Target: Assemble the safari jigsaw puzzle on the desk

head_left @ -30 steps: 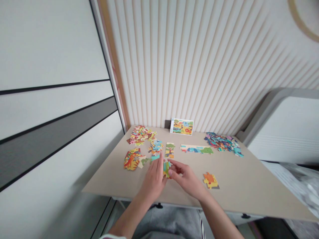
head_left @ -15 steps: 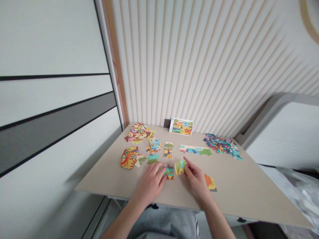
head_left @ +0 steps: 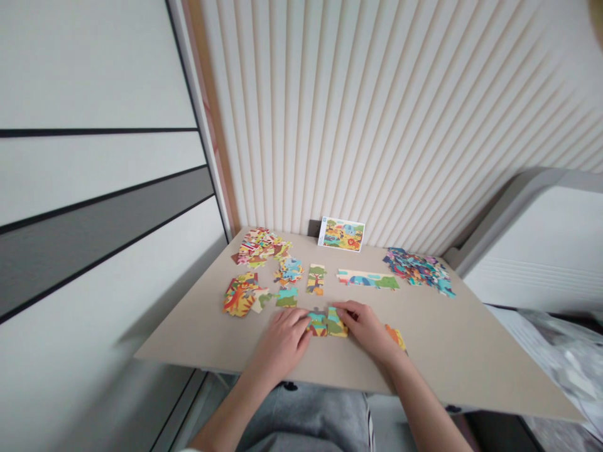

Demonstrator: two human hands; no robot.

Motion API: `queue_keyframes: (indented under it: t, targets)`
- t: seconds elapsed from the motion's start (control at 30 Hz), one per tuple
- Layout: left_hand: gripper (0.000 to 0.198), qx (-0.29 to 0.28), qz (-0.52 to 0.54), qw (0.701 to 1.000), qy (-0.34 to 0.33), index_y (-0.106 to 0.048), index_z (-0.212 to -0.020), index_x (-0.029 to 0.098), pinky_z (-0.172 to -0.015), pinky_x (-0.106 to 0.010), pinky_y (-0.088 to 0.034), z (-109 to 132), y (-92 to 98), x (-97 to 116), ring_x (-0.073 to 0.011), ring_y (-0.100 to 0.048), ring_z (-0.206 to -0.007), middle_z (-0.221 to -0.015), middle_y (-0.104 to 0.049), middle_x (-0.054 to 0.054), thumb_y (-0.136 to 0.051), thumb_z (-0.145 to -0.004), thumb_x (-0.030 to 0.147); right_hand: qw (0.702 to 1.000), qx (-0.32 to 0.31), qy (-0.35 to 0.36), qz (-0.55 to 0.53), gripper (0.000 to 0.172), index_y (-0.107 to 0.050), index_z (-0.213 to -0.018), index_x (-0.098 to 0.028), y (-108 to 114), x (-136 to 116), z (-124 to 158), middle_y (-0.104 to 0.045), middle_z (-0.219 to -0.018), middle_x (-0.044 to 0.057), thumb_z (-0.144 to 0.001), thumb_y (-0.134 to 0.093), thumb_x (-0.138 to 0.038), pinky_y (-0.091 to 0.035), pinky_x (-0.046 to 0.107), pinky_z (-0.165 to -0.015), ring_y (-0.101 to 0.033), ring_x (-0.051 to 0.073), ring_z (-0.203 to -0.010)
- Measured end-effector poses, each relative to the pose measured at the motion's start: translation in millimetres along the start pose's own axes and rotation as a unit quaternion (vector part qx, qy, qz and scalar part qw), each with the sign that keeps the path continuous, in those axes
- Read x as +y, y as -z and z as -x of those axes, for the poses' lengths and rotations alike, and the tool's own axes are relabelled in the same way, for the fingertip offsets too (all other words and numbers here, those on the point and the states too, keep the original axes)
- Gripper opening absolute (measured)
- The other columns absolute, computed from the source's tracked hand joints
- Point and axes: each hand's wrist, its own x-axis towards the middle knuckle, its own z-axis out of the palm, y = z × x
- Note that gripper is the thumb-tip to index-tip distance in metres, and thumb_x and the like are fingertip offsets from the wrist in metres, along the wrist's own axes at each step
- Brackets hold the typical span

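Observation:
Near the front middle of the table, a teal, green and brown puzzle piece [head_left: 318, 324] lies flat. My left hand [head_left: 286, 337] grips its left edge between thumb and fingers. Against its right side lies a green and yellow puzzle piece [head_left: 336, 324], its upper right side held by the fingertips of my right hand [head_left: 368, 328]. The two pieces touch; whether their tabs interlock I cannot tell. Just beyond my left hand is a teal and green piece [head_left: 287, 297]. An orange and yellow piece [head_left: 394, 335] is partly covered by my right forearm.
A picture card [head_left: 342, 234] leans at the back. Joined strips with a tree [head_left: 316, 279] and an elephant [head_left: 367, 280] lie before it. Heaps of pieces sit at the left [head_left: 241, 295], back left [head_left: 259, 247] and back right [head_left: 419, 270] of the table [head_left: 452, 358].
My right hand has moved the green and yellow piece left and turned it, setting it beside the teal piece. My left hand stays at the teal piece. The view has shifted slightly.

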Motion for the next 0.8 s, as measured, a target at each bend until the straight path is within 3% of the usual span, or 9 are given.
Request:
queue_keyframes:
  t: [0.17, 0.33, 0.5, 0.8]
  targets:
    - [0.023, -0.009, -0.003, 1.000, 0.003, -0.065, -0.116, 0.026, -0.100, -0.045, -0.049, -0.7, 1.1, 1.2, -0.0249, -0.060, -0.112, -0.117, -0.066, -0.007, -0.056, -0.096, 0.019, 0.999, 0.037, -0.013, 0.007, 0.034, -0.075, -0.117, -0.023, -4.6, 3.1, 5.4, -0.075, -0.105, 0.008, -0.096, -0.055, -0.041, -0.051, 0.037, -0.083, -0.065, 0.023, -0.088]
    - [0.025, -0.023, -0.010, 1.000, 0.009, -0.064, -0.119, 0.025, -0.102, -0.045, -0.048, 0.1, -1.2, -0.6, -0.0245, -0.059, -0.114, -0.119, -0.065, -0.007, -0.056, -0.096, 0.019, 0.995, 0.063, -0.053, -0.061, 0.049, -0.064, -0.134, -0.019, -2.6, 11.3, 10.6, -0.069, -0.087, 0.004, -0.094, -0.057, -0.046, -0.046, 0.028, -0.066, -0.056, 0.016, -0.071]
    - [0.025, -0.020, -0.011, 1.000, 0.010, -0.064, -0.118, 0.025, -0.102, -0.045, -0.047, 0.9, 0.0, 0.7, -0.0242, -0.058, -0.115, -0.119, -0.065, -0.006, -0.057, -0.096, 0.018, 0.989, 0.089, -0.049, -0.105, 0.052, -0.059, -0.139, -0.020, -1.5, 13.5, 12.4, -0.067, -0.099, 0.005, -0.093, -0.059, -0.046, -0.047, 0.028, -0.070, -0.057, 0.015, -0.076]
    - [0.026, 0.007, -0.031, 0.999, -0.024, -0.062, -0.121, 0.022, -0.102, -0.045, -0.048, 2.1, 6.5, 11.5, -0.0241, -0.058, -0.115, -0.117, -0.065, -0.008, -0.053, -0.097, 0.015, 0.979, 0.157, -0.061, -0.117, 0.053, -0.060, -0.133, -0.017, 1.8, 20.4, 13.0, -0.064, -0.088, 0.004, -0.093, -0.060, -0.051, -0.046, 0.029, -0.071, -0.055, 0.016, -0.074]
